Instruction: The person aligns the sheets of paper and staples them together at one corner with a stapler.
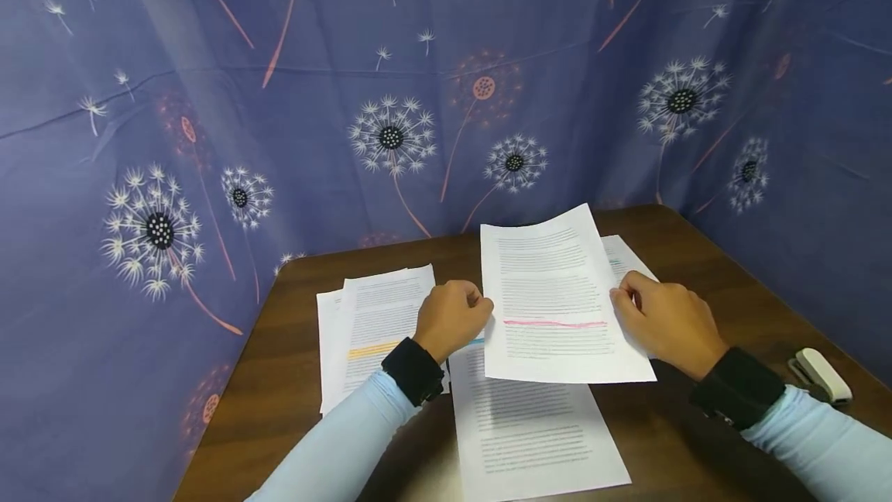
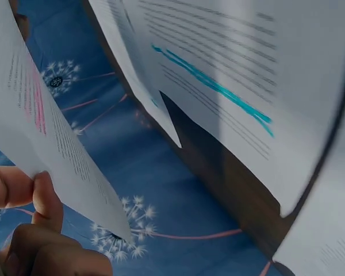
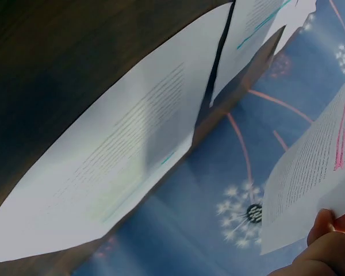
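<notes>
Paper sheet (image 1: 557, 293) raised, left hand (image 1: 451, 318), right hand (image 1: 665, 322) pinching edges

The person is wearing long, close-fitting sleeves of smooth pale blue fabric on both arms, each running down to the wrist. Just behind the fingers of the bare left hand (image 1: 451, 318), a wide black band is wrapping the wrist. A matching wide black band is sitting behind the fingers of the bare right hand (image 1: 667, 322), bulkier at its outer edge.
</notes>
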A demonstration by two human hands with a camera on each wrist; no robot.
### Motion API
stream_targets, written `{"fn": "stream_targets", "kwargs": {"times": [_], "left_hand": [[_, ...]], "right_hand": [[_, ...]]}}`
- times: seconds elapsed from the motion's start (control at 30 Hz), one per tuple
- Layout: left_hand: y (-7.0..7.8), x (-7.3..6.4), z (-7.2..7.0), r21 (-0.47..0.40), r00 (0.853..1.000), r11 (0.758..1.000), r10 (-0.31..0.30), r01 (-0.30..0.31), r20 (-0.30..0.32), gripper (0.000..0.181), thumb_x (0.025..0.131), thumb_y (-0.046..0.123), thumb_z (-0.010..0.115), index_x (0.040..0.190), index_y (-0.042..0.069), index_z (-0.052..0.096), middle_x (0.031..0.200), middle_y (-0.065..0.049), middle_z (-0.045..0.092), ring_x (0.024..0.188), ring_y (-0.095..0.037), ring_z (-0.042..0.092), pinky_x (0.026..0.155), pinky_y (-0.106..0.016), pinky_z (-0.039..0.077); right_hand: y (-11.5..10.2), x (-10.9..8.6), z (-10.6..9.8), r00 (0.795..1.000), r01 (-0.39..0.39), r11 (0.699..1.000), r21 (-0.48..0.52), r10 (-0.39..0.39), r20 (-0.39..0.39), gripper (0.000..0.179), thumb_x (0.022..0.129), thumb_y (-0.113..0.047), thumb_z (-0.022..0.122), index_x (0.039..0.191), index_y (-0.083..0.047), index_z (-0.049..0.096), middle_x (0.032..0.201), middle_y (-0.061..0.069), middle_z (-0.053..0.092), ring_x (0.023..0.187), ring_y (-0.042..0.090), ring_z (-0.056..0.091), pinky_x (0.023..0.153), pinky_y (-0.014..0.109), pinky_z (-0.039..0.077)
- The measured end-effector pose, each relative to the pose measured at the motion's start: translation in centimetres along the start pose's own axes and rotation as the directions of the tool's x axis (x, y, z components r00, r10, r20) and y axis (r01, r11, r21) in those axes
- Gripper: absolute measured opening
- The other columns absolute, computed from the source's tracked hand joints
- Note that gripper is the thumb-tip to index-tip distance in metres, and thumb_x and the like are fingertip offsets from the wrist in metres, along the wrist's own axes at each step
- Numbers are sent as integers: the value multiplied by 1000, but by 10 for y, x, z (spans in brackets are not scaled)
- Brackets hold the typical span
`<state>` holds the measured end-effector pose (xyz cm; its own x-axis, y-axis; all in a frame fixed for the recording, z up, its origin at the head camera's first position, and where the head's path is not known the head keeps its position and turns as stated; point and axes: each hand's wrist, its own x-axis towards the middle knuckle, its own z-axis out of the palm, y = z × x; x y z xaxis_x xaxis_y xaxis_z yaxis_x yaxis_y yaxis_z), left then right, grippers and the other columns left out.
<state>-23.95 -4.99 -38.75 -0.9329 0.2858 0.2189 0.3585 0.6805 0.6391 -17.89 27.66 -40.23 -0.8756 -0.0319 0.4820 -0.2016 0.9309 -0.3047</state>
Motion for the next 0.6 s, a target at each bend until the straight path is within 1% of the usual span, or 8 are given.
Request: {"fn": "stream_targets", "kwargs": {"times": [0.17, 0.3, 0.4, 0.5, 0.6], "left_hand": [[-11, -12, -8, 72, 999, 996, 44, -43, -14, 19, 90, 27, 61, 73, 21, 67, 51, 8, 36, 44, -10, 35, 44, -27, 25], [-19, -24, -12, 123, 998, 991, 62, -58, -33, 15, 88, 26, 62, 74, 21, 68, 55, 8, 39, 45, -9, 36, 44, -26, 27], [-24, -33, -16, 143, 996, 987, 73, -67, -42, 16, 88, 26, 63, 73, 21, 67, 55, 7, 40, 46, -10, 36, 44, -26, 26], [-27, -41, -18, 159, 996, 985, 79, -72, -41, 18, 87, 25, 62, 69, 23, 65, 51, 8, 41, 46, -10, 38, 43, -26, 24], [-32, -49, -19, 155, 998, 986, 60, -54, -33, 20, 87, 25, 63, 67, 24, 66, 49, 8, 41, 48, -11, 40, 43, -27, 24]], "right_hand": [[-13, -8, 4, 999, 47, 999, 8, -47, -8, 18, 103, -29, 60, 87, -22, 58, 54, -9, 36, 46, 11, 35, 44, 30, 23], [-22, -13, 9, 997, 73, 997, -8, -73, -8, 16, 102, -29, 61, 87, -23, 59, 53, -11, 36, 46, 9, 34, 44, 29, 23], [-29, -16, 12, 995, 95, 995, -25, -95, -5, 14, 101, -27, 62, 88, -23, 61, 53, -12, 36, 46, 8, 33, 44, 28, 23], [-35, -19, 16, 995, 98, 995, -24, -97, 28, 13, 101, -25, 62, 88, -22, 61, 52, -12, 34, 45, 9, 31, 44, 28, 21], [-40, -23, 20, 994, 87, 996, -10, -86, 73, 13, 101, -25, 62, 89, -21, 62, 52, -11, 34, 45, 9, 30, 44, 28, 21]]}}
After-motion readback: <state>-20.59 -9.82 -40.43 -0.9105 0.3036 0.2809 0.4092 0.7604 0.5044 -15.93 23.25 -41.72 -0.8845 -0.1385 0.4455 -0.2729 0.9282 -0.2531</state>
